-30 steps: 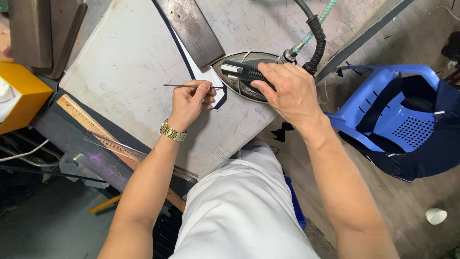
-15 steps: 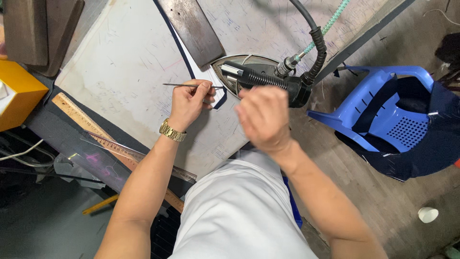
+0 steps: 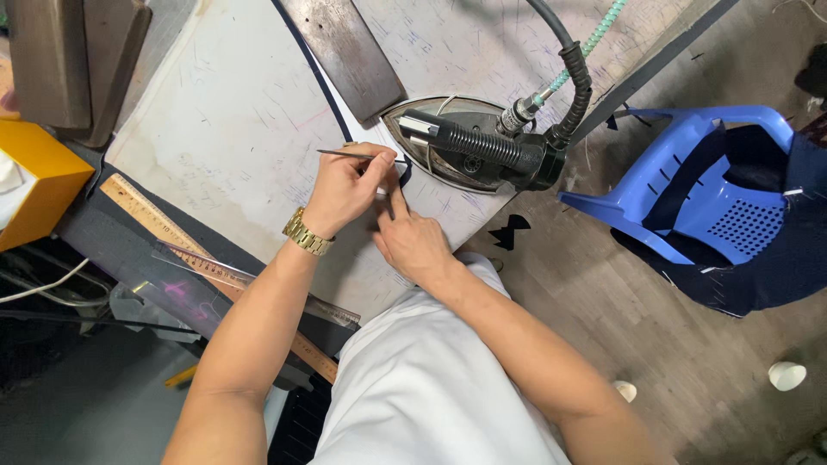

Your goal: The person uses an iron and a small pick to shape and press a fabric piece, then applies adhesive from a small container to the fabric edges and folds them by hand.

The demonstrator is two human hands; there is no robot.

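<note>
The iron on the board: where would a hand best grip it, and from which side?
Probably by the black ribbed handle along the top of the iron, coming from above on the person's side. The handle lies clear over the metal body, while the hose and cord leave from its rear end, so the far right is crowded. Both hands are off it.
</note>
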